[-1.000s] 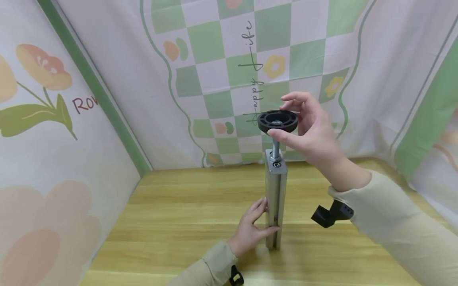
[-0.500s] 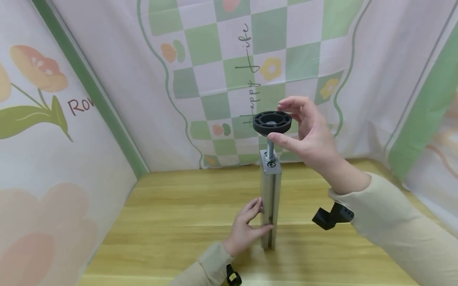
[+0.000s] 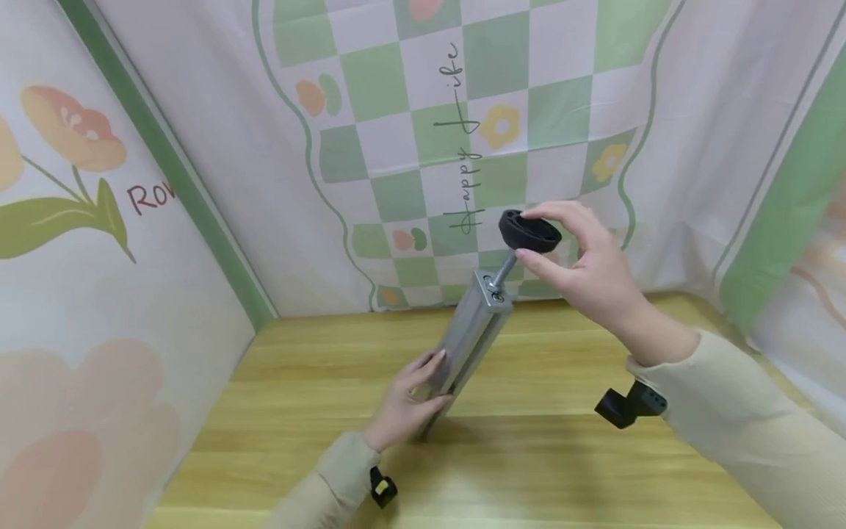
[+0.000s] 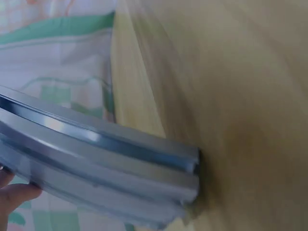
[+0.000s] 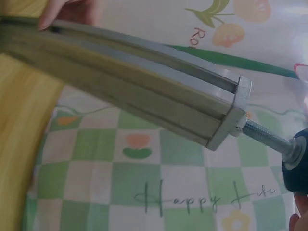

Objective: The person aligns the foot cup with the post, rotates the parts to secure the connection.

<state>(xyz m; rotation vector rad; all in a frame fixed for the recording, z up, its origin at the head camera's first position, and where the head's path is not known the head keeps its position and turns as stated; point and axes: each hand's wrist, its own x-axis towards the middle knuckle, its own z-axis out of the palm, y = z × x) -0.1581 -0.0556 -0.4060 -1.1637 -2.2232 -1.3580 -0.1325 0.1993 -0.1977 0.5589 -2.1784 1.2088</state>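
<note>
A silver slotted aluminium profile [image 3: 463, 338] leans to the right, its lower end close to the table; whether it touches is unclear. My left hand [image 3: 405, 408] grips its lower part, thumb on the near side and fingers on the left. A metal end plate [image 5: 230, 115] caps the upper end, and a threaded rod [image 5: 267, 135] comes out of it. On the rod sits a round black levelling foot [image 3: 527, 235], tilted with the profile. My right hand [image 3: 591, 275] pinches the foot's rim between thumb and fingers. In the left wrist view the profile's slots and lower end [image 4: 190, 180] show.
Under the profile lies a wood-grain table [image 3: 317, 382]. Behind it hangs a checked green and white cloth [image 3: 377, 88] with lettering, and a flower-printed cloth [image 3: 79, 294] stands at the left. Black camera mounts [image 3: 624, 404] sit at both wrists.
The profile stood upright and now leans, its lower end swung left and off its former spot with my left hand. The foot has tilted and shifted slightly right with my right hand.
</note>
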